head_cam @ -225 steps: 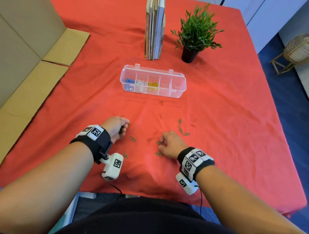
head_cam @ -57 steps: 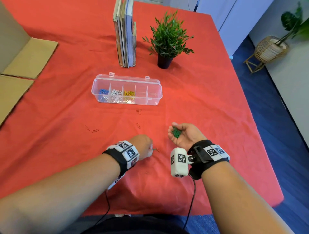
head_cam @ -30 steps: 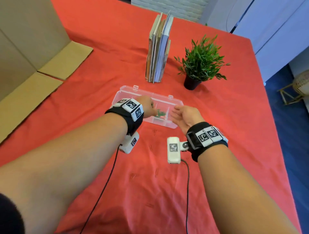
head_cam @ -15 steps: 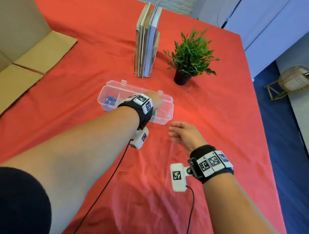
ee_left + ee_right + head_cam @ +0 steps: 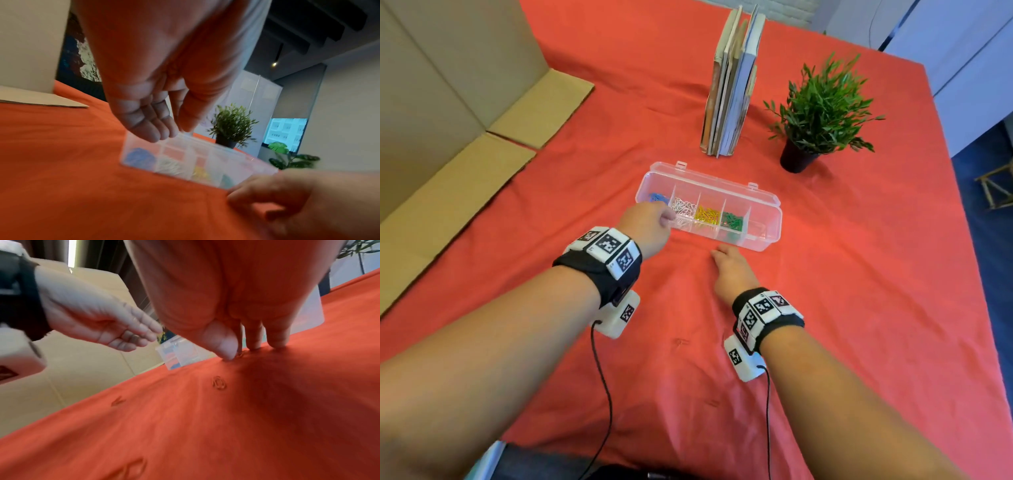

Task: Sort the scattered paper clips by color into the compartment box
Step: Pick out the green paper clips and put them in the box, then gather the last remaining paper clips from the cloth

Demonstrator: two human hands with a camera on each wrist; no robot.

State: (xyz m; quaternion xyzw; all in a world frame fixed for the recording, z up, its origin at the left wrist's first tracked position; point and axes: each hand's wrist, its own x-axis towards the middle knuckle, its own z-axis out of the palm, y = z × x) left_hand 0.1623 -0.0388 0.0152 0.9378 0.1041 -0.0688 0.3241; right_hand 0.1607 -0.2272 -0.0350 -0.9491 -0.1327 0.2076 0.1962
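At nine o'clock lies the flattened cardboard (image 5: pixel 482 164), well clear of our work. Our left hand (image 5: pixel 645 228) hovers at the near-left corner of the compartment box (image 5: pixel 763 202), fingers loosely extended and holding nothing; half a second ago it was over the green cell, so it has pulled back to the left since dropping its clips. In the box, running from left to right, we see blue clips (image 5: pixel 658 198), white clips (image 5: pixel 683 207), yellow clips (image 5: pixel 707 215) and green clips (image 5: pixel 732 221), with the rightmost cell looking empty. The green heap has appeared within the last second or so, which we take to mean that colour is finished. Our right hand (image 5: pixel 729 270), at six o'clock from the box, has come down to the red cloth (image 5: pixel 859 308); the wrist view shows thumb and fingertips (image 5: pixel 223 345) pressed to the cloth around a red clip (image 5: pixel 239 355), though whether it is pinched yet we cannot tell. More red clips (image 5: pixel 219 382) lie nearby, hard to see against the cloth. At one o'clock stand the books (image 5: pixel 732 85) and the potted plant (image 5: pixel 822 109). We judge red to be the last colour, bound for the empty cell.
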